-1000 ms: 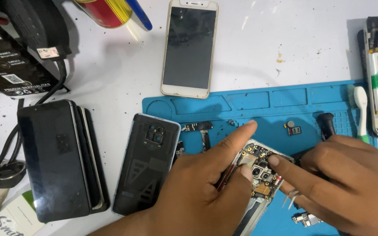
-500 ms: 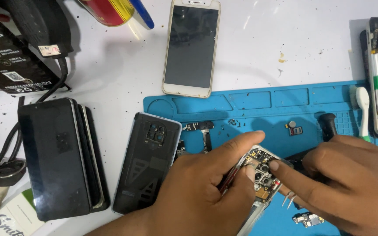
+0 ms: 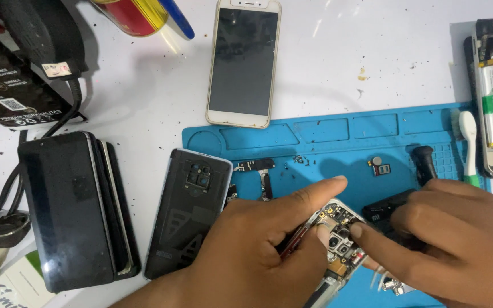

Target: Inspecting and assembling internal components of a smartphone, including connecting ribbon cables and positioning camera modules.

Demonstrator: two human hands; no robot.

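The left hand (image 3: 246, 254) holds an opened phone (image 3: 338, 239) by its edge, the thumb and the bent fingers closed on its side and the index finger stretched out straight over the top of it. The right hand (image 3: 452, 239) comes from the right with its index fingertip pressed on the exposed inside, near the small square camera modules; the other fingers are curled, and I cannot tell if they hold something. The inside of the phone looks metallic and crowded, with small shiny shields and dark parts. It lies at the lower middle of a blue rubbery work mat (image 3: 315, 134), which has shallow moulded compartments along the top. On the mat rest a dark ribbed tool handle (image 3: 425, 164), a tiny round part (image 3: 379, 165) and some black flat pieces. Left of the mat lies a glossy dark back cover (image 3: 186, 214) with a camera opening, and further left a stack of black phones (image 3: 69, 208). A white phone (image 3: 242, 63) with a dark screen lies above on the white table (image 3: 360, 51). The lower part of the opened phone is cut off by the frame, and both hands hide much of it. Compared with half a second ago, the hands and the phone stay almost at the same place; only the left index finger has reached slightly further to the right.
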